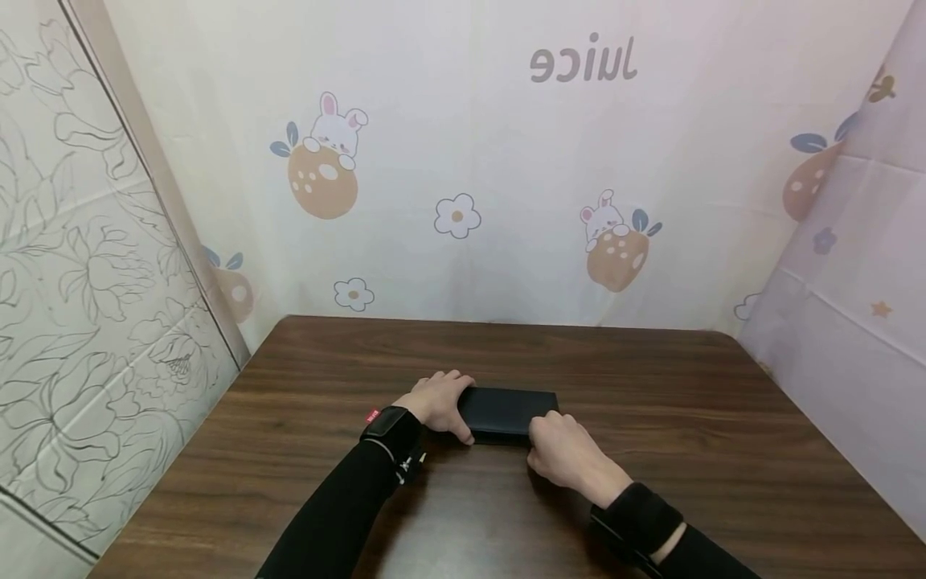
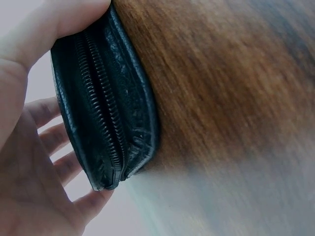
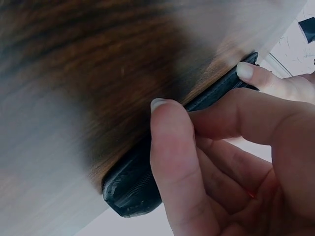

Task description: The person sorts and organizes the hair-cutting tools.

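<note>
A black zip-around wallet lies flat on the wooden table. My left hand grips its left end, thumb along the near edge and fingers toward the far side. In the left wrist view, the wallet's zipper shows two rows of teeth a little apart, meeting at the lower end. At the near edge, toward the right end, my right hand has curled fingers. In the right wrist view, the thumb and bent index finger pinch at the zipper edge; the small part between them is hidden.
The brown wooden table extends around the wallet on all sides. Behind it hangs a pale curtain with rabbit and fruit prints. A panel with line-drawn flowers stands at the left, and more pale cloth hangs at the right.
</note>
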`<state>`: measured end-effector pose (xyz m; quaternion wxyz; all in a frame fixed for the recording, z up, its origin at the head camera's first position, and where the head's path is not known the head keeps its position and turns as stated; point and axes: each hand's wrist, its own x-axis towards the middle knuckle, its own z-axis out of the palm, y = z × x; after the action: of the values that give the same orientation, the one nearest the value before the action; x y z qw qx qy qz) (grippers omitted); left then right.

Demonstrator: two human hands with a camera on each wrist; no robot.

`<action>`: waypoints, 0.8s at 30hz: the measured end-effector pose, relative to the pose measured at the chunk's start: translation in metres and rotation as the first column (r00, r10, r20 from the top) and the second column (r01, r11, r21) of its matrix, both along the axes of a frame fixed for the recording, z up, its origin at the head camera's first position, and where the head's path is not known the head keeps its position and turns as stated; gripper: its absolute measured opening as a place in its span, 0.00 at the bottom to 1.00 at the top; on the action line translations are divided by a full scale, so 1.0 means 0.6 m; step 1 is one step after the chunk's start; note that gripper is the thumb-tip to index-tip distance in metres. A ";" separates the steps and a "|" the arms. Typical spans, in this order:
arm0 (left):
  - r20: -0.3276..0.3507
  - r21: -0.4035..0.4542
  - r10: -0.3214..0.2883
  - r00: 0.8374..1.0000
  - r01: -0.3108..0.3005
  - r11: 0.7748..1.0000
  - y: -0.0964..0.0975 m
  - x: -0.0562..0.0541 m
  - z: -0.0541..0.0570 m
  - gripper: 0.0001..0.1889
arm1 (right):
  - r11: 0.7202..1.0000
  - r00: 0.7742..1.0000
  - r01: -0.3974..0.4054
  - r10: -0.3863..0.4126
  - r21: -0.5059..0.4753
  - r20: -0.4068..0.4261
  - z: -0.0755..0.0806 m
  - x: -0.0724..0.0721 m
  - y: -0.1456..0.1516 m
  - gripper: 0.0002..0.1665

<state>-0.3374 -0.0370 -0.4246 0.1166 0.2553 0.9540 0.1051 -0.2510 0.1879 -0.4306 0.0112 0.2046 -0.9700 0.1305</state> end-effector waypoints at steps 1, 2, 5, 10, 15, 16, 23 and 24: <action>-0.002 -0.002 0.000 1.000 0.000 1.000 0.000 0.000 0.000 0.48 | 1.000 1.000 0.000 0.000 -0.003 0.000 0.000 0.000 -0.001 0.23; -0.003 -0.005 0.000 1.000 0.000 1.000 0.000 0.000 0.000 0.48 | 1.000 1.000 0.001 -0.001 -0.006 0.002 0.001 0.000 -0.001 0.23; 0.000 -0.005 0.001 1.000 -0.001 1.000 0.001 -0.001 0.000 0.48 | 1.000 1.000 0.012 -0.012 -0.007 0.019 0.003 0.000 -0.002 0.22; 0.005 0.000 -0.001 1.000 0.001 1.000 0.000 0.000 0.001 0.48 | 1.000 0.999 0.023 -0.022 -0.010 0.041 0.004 0.000 -0.004 0.21; 0.004 0.005 -0.002 1.000 0.002 1.000 -0.001 0.001 0.004 0.48 | 1.000 0.999 0.023 -0.023 -0.004 0.040 0.004 -0.002 -0.004 0.21; 0.004 0.006 -0.001 1.000 0.001 1.000 -0.001 0.002 0.004 0.48 | 1.000 0.999 0.022 -0.022 -0.002 0.040 0.003 -0.003 -0.004 0.22; 0.001 0.003 -0.001 1.000 0.001 1.000 0.000 0.003 0.003 0.47 | 1.000 0.998 0.029 -0.028 -0.012 0.060 0.002 -0.002 -0.003 0.20; 0.000 0.000 -0.001 1.000 0.001 1.000 0.000 0.003 0.003 0.47 | 1.000 0.998 0.028 -0.027 -0.012 0.058 0.002 -0.002 -0.003 0.20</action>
<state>-0.3355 -0.0368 -0.4228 0.1165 0.2560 0.9538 0.1052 -0.2519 0.1861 -0.4297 -0.0140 0.1872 -0.9718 0.1424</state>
